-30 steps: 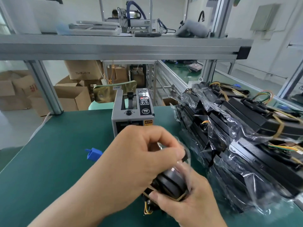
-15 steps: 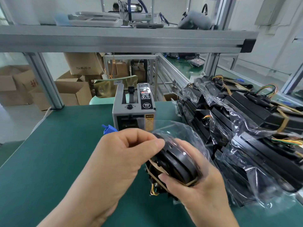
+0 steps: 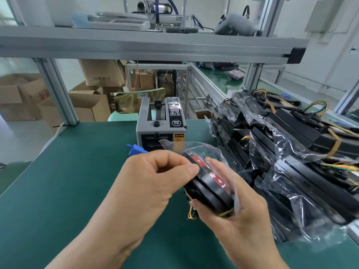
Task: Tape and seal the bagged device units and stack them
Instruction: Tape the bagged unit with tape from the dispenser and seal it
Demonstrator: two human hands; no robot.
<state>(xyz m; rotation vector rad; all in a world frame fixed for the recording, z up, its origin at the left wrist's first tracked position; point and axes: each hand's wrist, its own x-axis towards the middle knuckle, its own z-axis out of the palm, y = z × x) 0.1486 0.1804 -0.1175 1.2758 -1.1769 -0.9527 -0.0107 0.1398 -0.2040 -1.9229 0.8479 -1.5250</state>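
— Where is the round black device unit?

— Inside a clear plastic bag, held above the near middle of the green counter. The right hand grips it from below, fingers curled round its lower edge. The left hand pinches the bag against the unit's upper rim.

— And around it?

— A grey tape dispenser stands just beyond, with a small blue plastic piece at its left corner. A pile of bagged black units lies to the right.
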